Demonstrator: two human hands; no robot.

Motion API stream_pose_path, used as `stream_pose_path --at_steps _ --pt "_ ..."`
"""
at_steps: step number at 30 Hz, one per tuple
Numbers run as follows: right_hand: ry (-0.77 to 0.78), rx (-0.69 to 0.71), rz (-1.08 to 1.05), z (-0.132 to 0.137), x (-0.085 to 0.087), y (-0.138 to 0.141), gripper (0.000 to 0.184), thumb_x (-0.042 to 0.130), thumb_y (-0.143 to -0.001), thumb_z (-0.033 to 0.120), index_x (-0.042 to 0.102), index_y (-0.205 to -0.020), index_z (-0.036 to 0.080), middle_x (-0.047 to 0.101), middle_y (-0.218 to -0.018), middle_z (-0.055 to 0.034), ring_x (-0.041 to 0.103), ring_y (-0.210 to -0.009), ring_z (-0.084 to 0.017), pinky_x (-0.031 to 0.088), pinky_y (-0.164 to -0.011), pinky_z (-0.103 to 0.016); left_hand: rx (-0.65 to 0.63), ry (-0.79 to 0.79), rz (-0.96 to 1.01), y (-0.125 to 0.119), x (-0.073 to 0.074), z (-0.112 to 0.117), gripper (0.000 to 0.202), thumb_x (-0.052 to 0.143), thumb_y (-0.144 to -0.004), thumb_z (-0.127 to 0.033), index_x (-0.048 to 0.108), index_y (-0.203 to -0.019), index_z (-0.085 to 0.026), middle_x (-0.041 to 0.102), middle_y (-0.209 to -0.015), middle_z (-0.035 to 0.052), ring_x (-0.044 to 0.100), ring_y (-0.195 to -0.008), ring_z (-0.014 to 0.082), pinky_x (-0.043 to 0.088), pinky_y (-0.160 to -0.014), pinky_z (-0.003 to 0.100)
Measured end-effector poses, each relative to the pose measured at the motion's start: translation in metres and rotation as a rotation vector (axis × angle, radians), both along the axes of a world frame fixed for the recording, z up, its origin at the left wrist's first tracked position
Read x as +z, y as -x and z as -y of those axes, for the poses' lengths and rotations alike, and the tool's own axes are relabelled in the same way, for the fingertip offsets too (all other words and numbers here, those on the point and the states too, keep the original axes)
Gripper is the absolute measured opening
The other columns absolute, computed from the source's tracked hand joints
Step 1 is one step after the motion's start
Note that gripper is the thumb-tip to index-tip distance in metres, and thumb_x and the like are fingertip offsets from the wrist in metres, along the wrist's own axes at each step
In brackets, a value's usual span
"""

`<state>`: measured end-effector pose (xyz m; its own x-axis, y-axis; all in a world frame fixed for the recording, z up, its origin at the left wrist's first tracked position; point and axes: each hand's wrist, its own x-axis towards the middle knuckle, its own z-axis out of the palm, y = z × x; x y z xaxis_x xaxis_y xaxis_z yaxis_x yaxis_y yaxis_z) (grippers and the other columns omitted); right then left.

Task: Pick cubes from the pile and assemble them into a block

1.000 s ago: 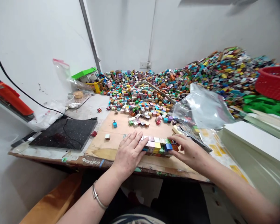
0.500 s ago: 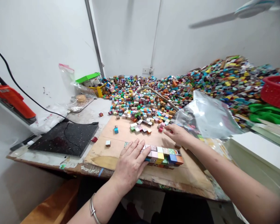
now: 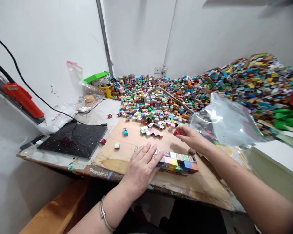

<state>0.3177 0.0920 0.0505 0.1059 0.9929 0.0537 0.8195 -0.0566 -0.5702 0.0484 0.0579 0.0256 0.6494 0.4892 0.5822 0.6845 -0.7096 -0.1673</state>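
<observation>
A block of small coloured cubes (image 3: 173, 161), set tightly in rows, lies along the front of the wooden board (image 3: 127, 162). My left hand (image 3: 143, 169) rests flat over its left end with the fingers stretched out, hiding part of it. Behind the block, my right hand (image 3: 191, 138) pinches a dark red cube (image 3: 176, 133) between thumb and fingertips. A short cluster of cubes (image 3: 150, 132) sits just to the left of that hand. Two more loose pieces, a white cube (image 3: 117, 146) and a blue one (image 3: 125, 132), lie on the board's left part.
Heaps of coloured cubes (image 3: 234, 78) cover the back of the table, with a wooden strip (image 3: 177, 99) among them. A clear plastic bag (image 3: 231, 117) and a white box (image 3: 280, 159) stand at right. At left are a black speckled slab (image 3: 73, 141) and an orange tool (image 3: 23, 99).
My right hand has closed on the red cube, which now shows at its fingertips. My left hand stays on the block. The whole view has shifted slightly.
</observation>
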Motion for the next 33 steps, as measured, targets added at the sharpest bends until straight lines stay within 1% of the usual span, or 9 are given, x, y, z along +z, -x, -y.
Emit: stream_pose_path --at_steps 2,5,7,9,12,14,22,29,33 --pt "-0.002 0.026 -0.198 0.030 0.016 0.008 0.035 0.049 -0.081 0.041 0.054 -0.107 0.018 0.060 -0.104 -0.0075 0.058 -0.085 -0.017 0.048 -0.068 -0.027 -0.010 0.018 0.003 0.000 -0.001 0.000 0.056 0.043 -0.076 -0.041 0.030 -0.130 -0.037 0.039 -0.138 -0.0099 0.041 -0.127 0.0112 0.047 -0.105 0.029" --pt "-0.016 0.054 -0.374 0.078 0.031 0.024 0.038 0.054 -0.079 0.045 0.054 -0.107 0.019 0.061 -0.103 -0.0079 0.058 -0.087 -0.017 0.050 -0.069 -0.026 -0.023 0.036 0.000 0.000 -0.002 0.000 0.056 0.043 -0.076 -0.042 0.028 -0.130 -0.037 0.039 -0.137 -0.0093 0.042 -0.127 0.0117 0.046 -0.105 0.030" --pt "-0.070 0.091 -0.278 0.102 0.032 0.034 0.034 0.055 -0.079 0.043 0.056 -0.104 0.019 0.062 -0.098 -0.0071 0.059 -0.084 -0.016 0.050 -0.070 -0.027 -0.026 0.041 0.006 0.000 -0.002 0.000 0.056 0.043 -0.076 -0.042 0.028 -0.130 -0.037 0.041 -0.137 -0.0092 0.043 -0.127 0.0118 0.046 -0.105 0.030" --pt "-0.183 0.136 -0.077 0.116 0.027 0.041 0.026 0.054 -0.080 0.037 0.058 -0.100 0.020 0.063 -0.093 -0.0055 0.059 -0.080 -0.016 0.049 -0.070 -0.028 -0.030 0.052 0.021 0.000 -0.002 0.000 0.056 0.044 -0.076 -0.041 0.028 -0.130 -0.038 0.042 -0.136 -0.0093 0.043 -0.126 0.0117 0.045 -0.105 0.030" --pt "-0.372 0.184 0.177 0.121 0.017 0.045 0.019 0.051 -0.082 0.030 0.059 -0.097 0.020 0.063 -0.088 -0.0047 0.058 -0.080 -0.016 0.047 -0.073 -0.031 -0.047 0.091 0.049 0.000 -0.001 0.001 0.058 0.046 -0.075 -0.041 0.027 -0.130 -0.040 0.042 -0.136 -0.0089 0.042 -0.128 0.0116 0.042 -0.107 0.029" --pt "-0.436 0.198 0.251 0.118 0.014 0.047 0.017 0.051 -0.083 0.028 0.059 -0.096 0.020 0.064 -0.087 -0.0053 0.058 -0.080 -0.016 0.046 -0.073 -0.031 -0.056 0.106 0.059 0.000 -0.001 0.001 0.058 0.046 -0.075 -0.041 0.027 -0.130 -0.040 0.042 -0.136 -0.0082 0.042 -0.128 0.0114 0.040 -0.107 0.028" --pt "-0.474 0.189 0.336 0.115 0.011 0.053 0.018 0.050 -0.083 0.028 0.060 -0.096 0.020 0.065 -0.087 -0.0045 0.058 -0.078 -0.019 0.044 -0.067 -0.034 -0.006 -0.008 -0.006 0.000 -0.001 0.000 0.055 0.042 -0.076 -0.043 0.030 -0.129 -0.038 0.042 -0.135 -0.0102 0.043 -0.125 0.0109 0.045 -0.104 0.028" --pt "-0.436 0.161 0.339 0.117 0.006 0.053 0.019 0.050 -0.083 0.027 0.059 -0.097 0.019 0.064 -0.090 -0.0059 0.056 -0.084 -0.021 0.043 -0.072 -0.036 -0.024 -0.002 -0.003 0.000 0.000 0.000 0.056 0.044 -0.075 -0.042 0.031 -0.129 -0.037 0.042 -0.136 -0.0077 0.043 -0.125 0.0121 0.045 -0.104 0.029" --pt "-0.459 0.169 0.354 0.118 0.004 0.051 0.020 0.050 -0.083 0.024 0.058 -0.100 0.018 0.063 -0.093 -0.0066 0.055 -0.086 -0.020 0.043 -0.075 -0.037 -0.013 -0.028 -0.016 0.000 0.000 0.000 0.054 0.042 -0.076 -0.043 0.032 -0.129 -0.036 0.043 -0.135 -0.0087 0.044 -0.125 0.0114 0.047 -0.103 0.028"
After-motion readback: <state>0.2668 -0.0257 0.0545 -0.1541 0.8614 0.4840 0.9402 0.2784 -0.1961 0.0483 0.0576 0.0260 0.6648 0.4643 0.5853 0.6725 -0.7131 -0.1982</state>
